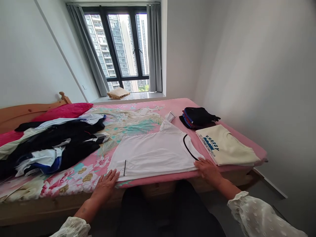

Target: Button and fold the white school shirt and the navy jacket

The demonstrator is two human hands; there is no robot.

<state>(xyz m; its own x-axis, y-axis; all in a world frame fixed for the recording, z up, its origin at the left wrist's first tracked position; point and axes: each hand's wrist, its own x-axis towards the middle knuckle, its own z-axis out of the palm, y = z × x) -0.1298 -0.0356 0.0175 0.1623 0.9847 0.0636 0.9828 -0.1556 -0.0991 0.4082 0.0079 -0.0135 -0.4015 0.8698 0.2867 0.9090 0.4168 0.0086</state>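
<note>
A white shirt [155, 149] is lying spread along the near edge of a bed [180, 102], under two hands.
The left hand [108, 179] is resting on its lower left corner, fingers extended and lying flat; the right hand [207, 168] is touching its near right corner beside the black-trimmed neckline, fingers extended and slightly parted, lying over the cloth rather than closing on it. A folded cream shirt [222, 148] is lying toward the bed's near right corner, a dark folded stack [198, 115] is sitting behind it, and loose clothes [61, 141] are heaping toward the left end.
</note>
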